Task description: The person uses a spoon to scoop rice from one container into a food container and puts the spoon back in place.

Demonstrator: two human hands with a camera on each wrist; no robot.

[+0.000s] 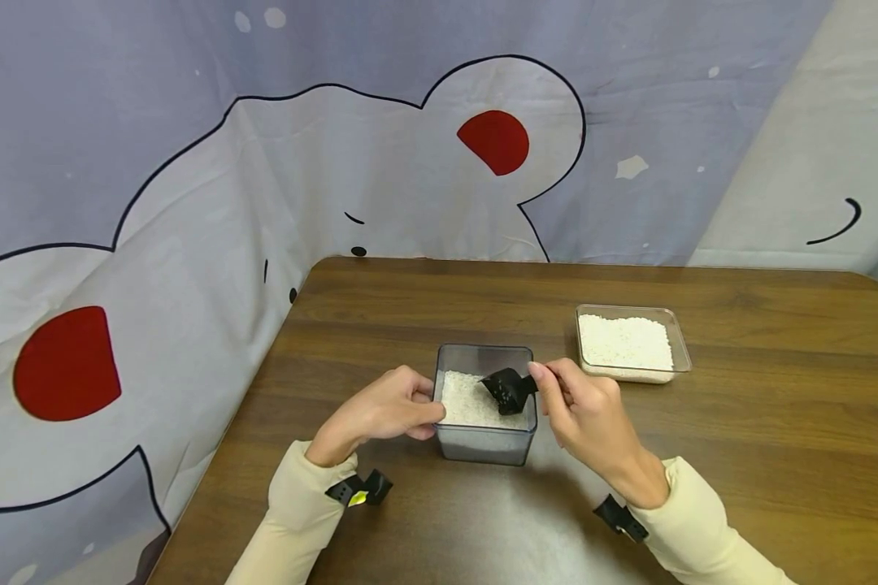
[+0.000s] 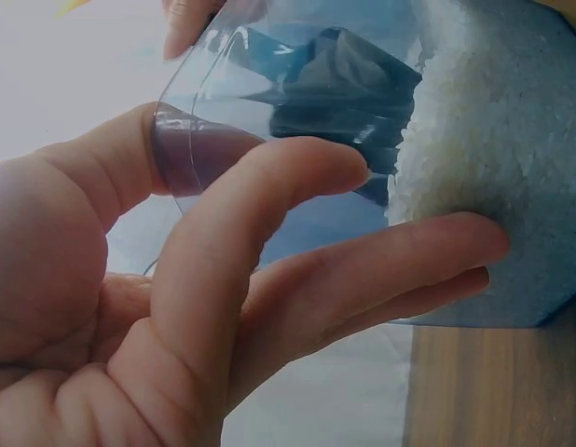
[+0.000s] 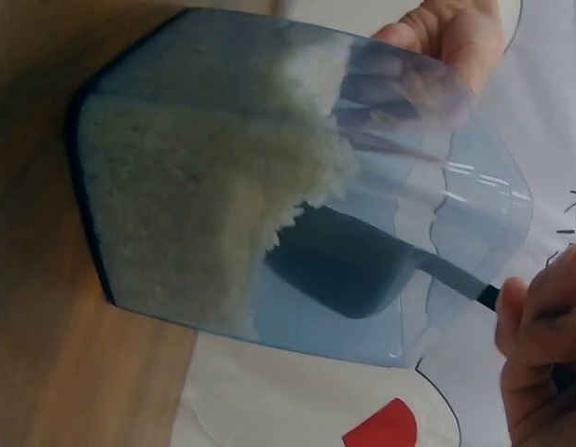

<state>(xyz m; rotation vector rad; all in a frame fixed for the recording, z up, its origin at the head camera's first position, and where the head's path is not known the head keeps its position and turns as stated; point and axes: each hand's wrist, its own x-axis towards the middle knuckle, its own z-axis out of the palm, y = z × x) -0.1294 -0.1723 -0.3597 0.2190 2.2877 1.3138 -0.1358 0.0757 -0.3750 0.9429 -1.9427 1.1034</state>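
Observation:
A clear bluish-grey plastic container (image 1: 485,443) stands on the table, partly filled with white rice (image 1: 464,398). My left hand (image 1: 391,410) pinches its left wall, thumb over the rim and fingers along the outside, as the left wrist view shows close up. In my right hand (image 1: 588,410) is the handle of a black scoop (image 1: 508,392). Through the clear wall in the right wrist view, the scoop's bowl (image 3: 349,265) sits inside the container with its edge at the rice (image 3: 176,196). My right fingers partly hide the handle's end.
Behind and to the right on the wooden table (image 1: 775,422) stands a low clear box (image 1: 680,345) holding white grains. A patterned cloth (image 1: 300,179) hangs along the table's back and left side. Both wrists wear black straps (image 1: 618,518).

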